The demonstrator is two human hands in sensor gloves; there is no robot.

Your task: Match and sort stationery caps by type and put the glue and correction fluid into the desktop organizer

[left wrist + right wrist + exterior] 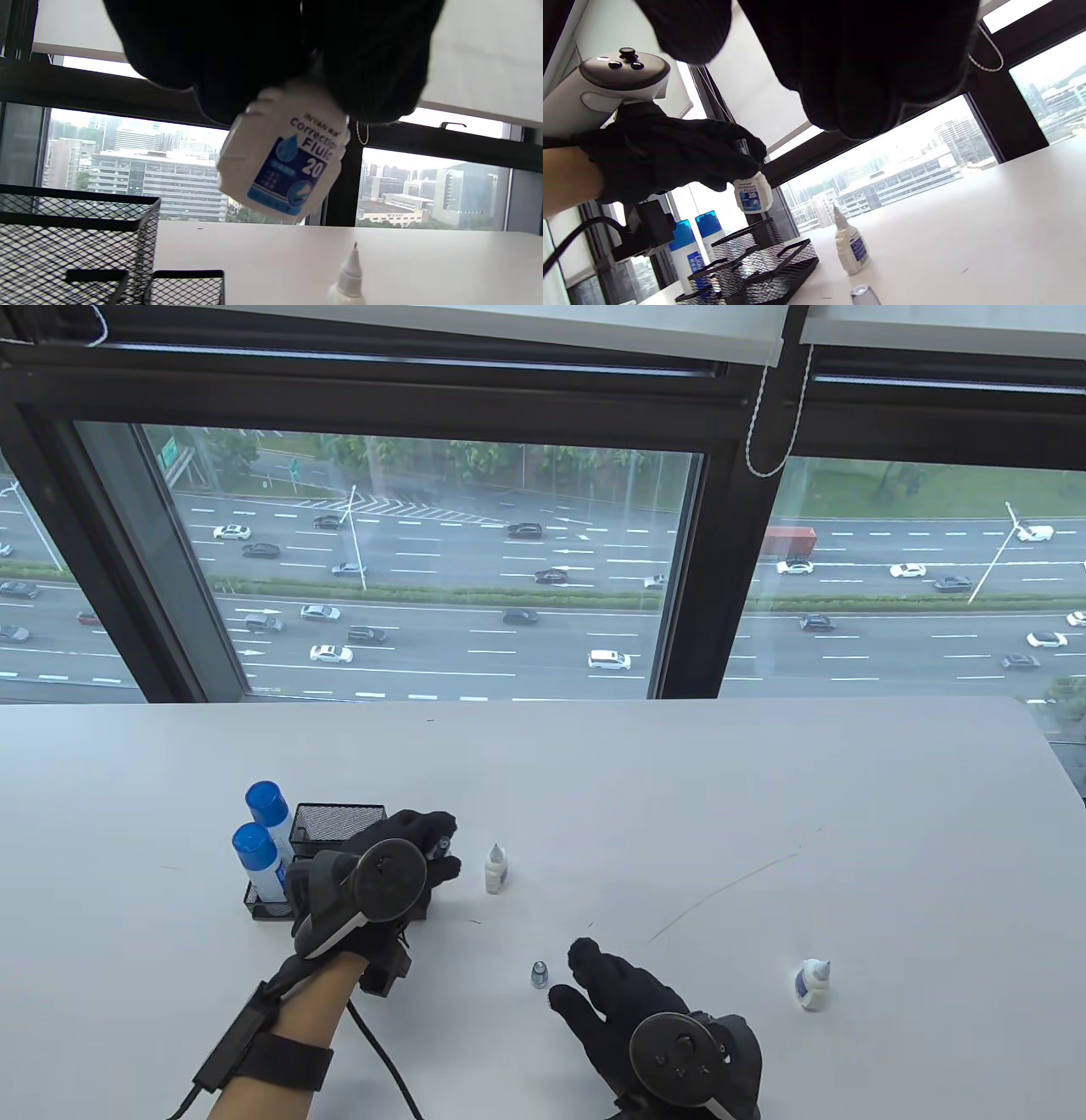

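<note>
My left hand [439, 848] grips a small white correction fluid bottle [284, 169] by its top and holds it in the air just above the black mesh organizer [335, 824]. In the right wrist view the same bottle [753, 197] hangs over the organizer [780, 264]. Two blue-capped glue bottles [259, 840] stand at the organizer's left side. An uncapped white bottle [496, 869] stands on the table right of the organizer. A small clear cap [540, 975] stands near my right hand [568, 971], which lies open with nothing in it. Another white bottle [813, 984] stands far right.
The white table [679, 814] ends at a window behind. A cable [382, 1060] runs from my left wrist across the table's front. Faint scratch marks cross the surface right of centre.
</note>
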